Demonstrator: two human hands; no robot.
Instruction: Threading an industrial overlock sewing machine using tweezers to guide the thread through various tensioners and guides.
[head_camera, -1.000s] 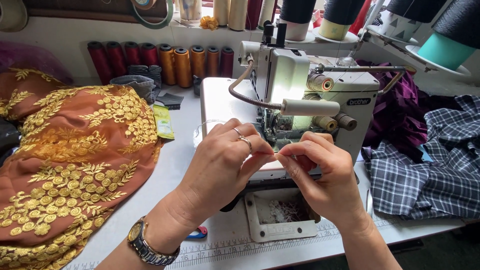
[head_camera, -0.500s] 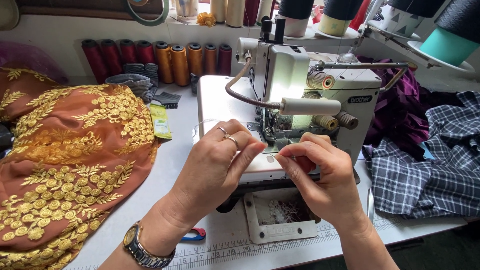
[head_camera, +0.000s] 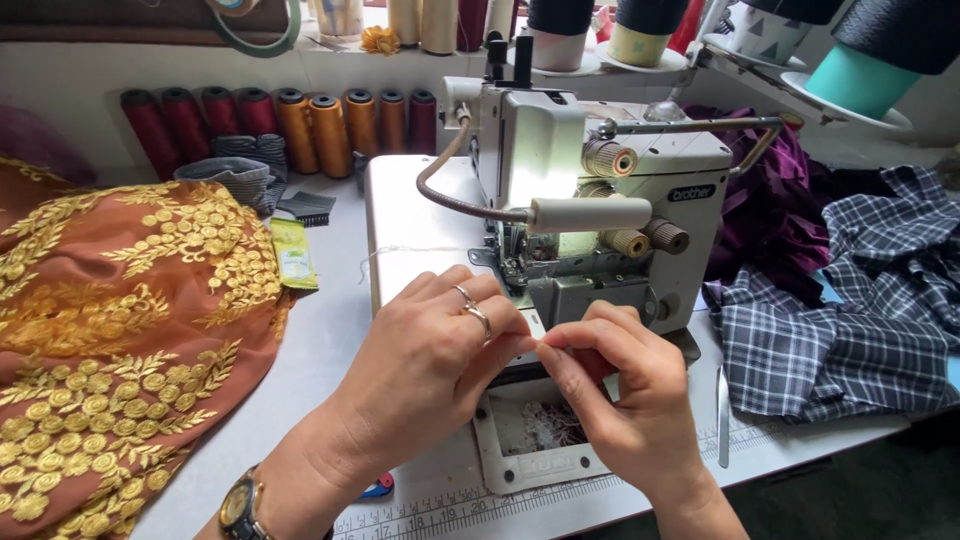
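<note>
My left hand (head_camera: 430, 350), with rings and a wristwatch, and my right hand (head_camera: 620, 400) meet fingertip to fingertip just in front of the white overlock sewing machine (head_camera: 560, 170). Both pinch a fine white thread between thumb and forefinger, close to the machine's needle area. A thin strand of the thread (head_camera: 400, 250) lies across the machine's flat bed to the left. Below my hands an open tray (head_camera: 545, 425) in the machine base holds lint and thread scraps.
Orange fabric with gold embroidery (head_camera: 110, 330) fills the left of the table. Plaid cloth (head_camera: 850, 320) and purple cloth (head_camera: 770, 210) lie at the right. Several thread cones (head_camera: 300, 125) line the back wall. Metal tweezers (head_camera: 722, 415) rest right of the machine.
My hands stay pinched together at the same spot in front of the machine; the fingers shift only slightly.
</note>
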